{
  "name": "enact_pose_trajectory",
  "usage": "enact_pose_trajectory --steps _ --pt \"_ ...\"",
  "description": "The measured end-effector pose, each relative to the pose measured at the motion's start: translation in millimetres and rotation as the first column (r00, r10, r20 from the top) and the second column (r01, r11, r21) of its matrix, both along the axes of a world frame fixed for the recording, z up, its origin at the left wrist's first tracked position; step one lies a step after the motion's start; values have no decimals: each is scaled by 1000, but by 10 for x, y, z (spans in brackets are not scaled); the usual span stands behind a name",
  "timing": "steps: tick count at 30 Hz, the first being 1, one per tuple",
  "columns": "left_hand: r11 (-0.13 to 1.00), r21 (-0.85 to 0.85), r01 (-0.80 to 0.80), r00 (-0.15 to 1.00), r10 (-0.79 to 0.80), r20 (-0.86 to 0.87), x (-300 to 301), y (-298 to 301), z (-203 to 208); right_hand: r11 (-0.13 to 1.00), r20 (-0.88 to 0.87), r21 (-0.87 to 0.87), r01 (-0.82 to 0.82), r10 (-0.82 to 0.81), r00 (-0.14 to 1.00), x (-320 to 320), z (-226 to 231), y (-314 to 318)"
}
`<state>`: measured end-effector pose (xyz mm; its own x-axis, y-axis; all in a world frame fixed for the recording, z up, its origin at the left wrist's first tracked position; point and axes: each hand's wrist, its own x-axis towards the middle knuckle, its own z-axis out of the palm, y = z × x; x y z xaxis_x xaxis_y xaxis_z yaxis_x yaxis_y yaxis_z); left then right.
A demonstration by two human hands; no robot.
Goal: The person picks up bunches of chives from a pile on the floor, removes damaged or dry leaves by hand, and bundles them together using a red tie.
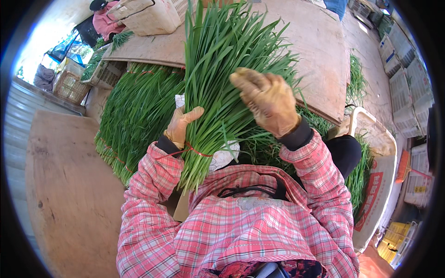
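Note:
In a yellowish glove, my left hand is wrapped round the left side of a large bunch of garlic chives. The pale stem ends point toward me, and the long green leaves fan out away from me. A red tie crosses the stems just below that hand, with a loose end toward my left wrist. My right hand, gloved likewise, hovers over the leaves on the right, fingers stretched out and slightly blurred. Nothing shows in its grasp. Left of the bunch lies a pile of tied garlic chives.
A wooden board spans the far side, with a white crate on it. Another board lies at left. At right stands a white basket holding more chives. Stacked crates line the right wall. A person is far left.

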<state>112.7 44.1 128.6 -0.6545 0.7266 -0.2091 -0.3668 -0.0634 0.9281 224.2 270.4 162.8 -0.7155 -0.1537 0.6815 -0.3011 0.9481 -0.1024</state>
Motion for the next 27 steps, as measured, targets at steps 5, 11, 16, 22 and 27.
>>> enact_pose_trajectory --steps 5,11,16,22,27 --pt "1000 26 -6 999 5 33 3 17 -24 996 276 72 44 -62 959 -23 -170 -135" --pt "999 43 -12 1000 11 30 1 -16 -98 991 406 58 116 -130 905 260 -216 -131" --pt "998 56 -29 995 24 100 -114 -209 -182 976 258 -25 216 -202 945 385 -228 168" --pt "993 109 42 997 -48 53 -258 -459 -315 906 82 -307 292 -281 956 563 -219 682" --pt "993 76 88 996 -89 9 -174 -460 -242 869 -294 -495 4 -172 940 433 342 655"
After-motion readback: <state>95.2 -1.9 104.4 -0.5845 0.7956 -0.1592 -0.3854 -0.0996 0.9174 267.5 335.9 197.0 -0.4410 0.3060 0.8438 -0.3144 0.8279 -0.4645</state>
